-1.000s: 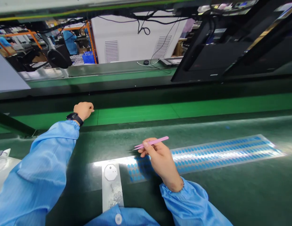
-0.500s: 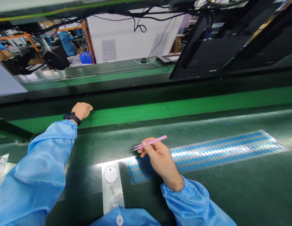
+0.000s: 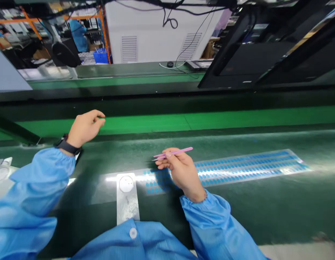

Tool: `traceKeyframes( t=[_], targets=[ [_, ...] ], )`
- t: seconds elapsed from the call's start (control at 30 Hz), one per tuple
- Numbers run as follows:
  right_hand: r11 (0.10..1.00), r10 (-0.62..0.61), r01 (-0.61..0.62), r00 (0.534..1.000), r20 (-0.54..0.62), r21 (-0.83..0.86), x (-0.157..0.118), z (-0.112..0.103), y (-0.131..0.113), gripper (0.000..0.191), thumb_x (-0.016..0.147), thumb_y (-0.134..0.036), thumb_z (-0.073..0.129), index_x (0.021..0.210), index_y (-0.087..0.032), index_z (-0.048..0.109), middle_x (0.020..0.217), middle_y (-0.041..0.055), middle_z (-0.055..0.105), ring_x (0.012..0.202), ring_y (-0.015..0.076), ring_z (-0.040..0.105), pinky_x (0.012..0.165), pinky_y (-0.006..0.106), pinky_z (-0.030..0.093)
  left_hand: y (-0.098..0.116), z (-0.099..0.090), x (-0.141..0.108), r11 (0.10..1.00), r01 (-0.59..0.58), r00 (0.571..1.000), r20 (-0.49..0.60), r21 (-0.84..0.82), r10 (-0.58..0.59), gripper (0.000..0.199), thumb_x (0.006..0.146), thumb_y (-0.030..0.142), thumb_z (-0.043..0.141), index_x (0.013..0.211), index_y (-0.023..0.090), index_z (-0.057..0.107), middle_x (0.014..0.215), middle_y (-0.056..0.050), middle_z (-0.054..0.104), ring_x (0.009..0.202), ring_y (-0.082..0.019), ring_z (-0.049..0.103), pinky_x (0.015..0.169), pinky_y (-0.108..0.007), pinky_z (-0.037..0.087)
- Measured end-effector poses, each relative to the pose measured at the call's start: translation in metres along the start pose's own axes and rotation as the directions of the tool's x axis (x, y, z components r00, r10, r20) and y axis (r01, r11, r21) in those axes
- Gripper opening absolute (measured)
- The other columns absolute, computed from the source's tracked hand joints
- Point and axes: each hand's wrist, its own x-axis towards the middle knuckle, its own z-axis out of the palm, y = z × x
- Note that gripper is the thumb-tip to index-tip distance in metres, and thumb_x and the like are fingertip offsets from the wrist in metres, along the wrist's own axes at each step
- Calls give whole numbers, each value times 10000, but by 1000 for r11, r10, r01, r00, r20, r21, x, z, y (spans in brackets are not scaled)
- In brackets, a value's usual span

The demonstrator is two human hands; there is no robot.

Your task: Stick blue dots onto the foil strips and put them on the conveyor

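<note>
Pink tweezers (image 3: 178,151) are pinched in my right hand (image 3: 180,169), their tips pointing left. Beneath that hand lies a long clear sheet (image 3: 237,168) bearing rows of small blue pieces, partly hidden by the hand. My left hand (image 3: 86,126) is raised at the left near the green strip, thumb and fingers apart and nothing between them. A metal plate (image 3: 128,206) with a white octagonal piece (image 3: 126,184) on its upper end lies between my forearms, in front of my body.
White parts (image 3: 2,175) sit at the far left edge. Dark monitors (image 3: 251,61) lean at the upper right behind the green strip (image 3: 145,123). Cables hang across the top. A person in blue (image 3: 79,34) is in the far background.
My left hand has turned and opened its fingers, moving slightly left. My right hand keeps the tweezers in much the same pose. The camera view has shifted a little.
</note>
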Motion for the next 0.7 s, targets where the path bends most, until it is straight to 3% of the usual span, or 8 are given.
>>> traceKeyframes(
  t=[0.1,0.17,0.27,0.4,0.7],
  targets=[
    [992,25,-13,995,93,-129,-3,-5,-6,359,679,-491,751,787,-188,593,638,23,681,555,161,648,532,286,541,16,16,-66,980,-130,984,106,-147,146,250,829,355,506,1012,247,638,893,-11,704,886,-214,610,799,-302,473],
    [970,64,-28,988,139,-242,-6,-7,-10,351,687,-490,742,762,-183,589,611,20,667,514,147,622,510,277,525,23,36,-106,949,-215,943,202,-231,263,271,810,359,565,1042,232,621,1031,-47,681,1026,-241,563,892,-350,453],
    [925,148,-68,971,189,-375,-12,-9,-9,358,697,-503,721,751,-176,585,600,23,660,501,145,615,484,266,510,26,64,-142,948,-206,907,317,-243,278,420,728,373,699,1101,214,592,1204,-93,613,1186,-302,464,981,-462,377],
    [892,216,-104,953,211,-441,-14,-4,5,376,682,-517,714,762,-178,573,602,20,665,516,151,633,498,269,526,24,78,-154,949,-200,889,361,-244,281,479,709,341,730,1144,232,564,1281,-92,581,1267,-339,385,992,-516,295],
    [887,234,-163,965,117,-432,16,7,21,263,711,-400,708,698,-179,564,563,11,657,464,135,624,430,230,526,23,80,-156,916,-255,887,302,-309,348,366,774,284,631,1133,244,567,1195,-68,635,1175,-300,447,903,-440,283]
  ],
)
